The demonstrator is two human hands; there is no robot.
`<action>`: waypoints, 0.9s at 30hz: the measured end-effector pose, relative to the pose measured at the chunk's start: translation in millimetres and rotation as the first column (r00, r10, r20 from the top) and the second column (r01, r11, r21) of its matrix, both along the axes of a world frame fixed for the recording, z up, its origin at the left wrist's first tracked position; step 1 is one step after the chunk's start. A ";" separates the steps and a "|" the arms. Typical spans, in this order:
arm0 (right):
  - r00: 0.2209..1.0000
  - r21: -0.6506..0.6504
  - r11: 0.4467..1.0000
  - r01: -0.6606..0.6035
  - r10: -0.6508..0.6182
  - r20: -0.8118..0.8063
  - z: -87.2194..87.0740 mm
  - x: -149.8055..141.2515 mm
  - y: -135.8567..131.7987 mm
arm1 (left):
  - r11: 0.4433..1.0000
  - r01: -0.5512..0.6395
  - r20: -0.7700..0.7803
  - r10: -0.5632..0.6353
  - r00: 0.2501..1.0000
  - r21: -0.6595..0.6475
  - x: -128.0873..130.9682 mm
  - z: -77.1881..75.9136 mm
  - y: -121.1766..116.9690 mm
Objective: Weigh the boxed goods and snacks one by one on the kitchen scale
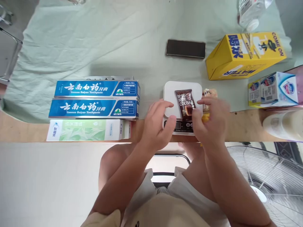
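Observation:
A brown cocoa snack packet [186, 104] lies slightly tilted on the white platform of a small kitchen scale [170, 94]. My left hand [158, 124] is at the scale's left edge, fingers apart and curved, holding nothing. On the other side, my right hand [210, 119] is open, with thumb and forefinger spread beside the packet's right edge. The thumb overlaps the packet's lower right corner; whether it touches I cannot tell. Part of the scale's dark button panel [181, 125] shows between the hands. Behind my right hand, a small clear-and-yellow item [206, 108] is partly hidden.
Two blue toothpaste boxes [94, 107] and a green-white box [85, 130] lie at the left. Further back is a black phone [186, 49]. A yellow carton [246, 56], a blue-white box [274, 90], a plastic bottle [252, 14] and a whitish container [284, 126] stand right. A fan [272, 179] is below.

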State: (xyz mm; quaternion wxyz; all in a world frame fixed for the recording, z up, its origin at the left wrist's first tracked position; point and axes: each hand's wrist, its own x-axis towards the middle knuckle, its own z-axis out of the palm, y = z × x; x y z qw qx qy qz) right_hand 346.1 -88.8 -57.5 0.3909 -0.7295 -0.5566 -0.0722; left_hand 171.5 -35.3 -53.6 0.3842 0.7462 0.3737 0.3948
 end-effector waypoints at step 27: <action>0.977 -0.053 0.978 -0.202 0.198 -0.081 5.8 -78.3 20.6 | 0.917 -0.205 0.312 0.095 0.945 0.342 -40.3 33.7 -42.6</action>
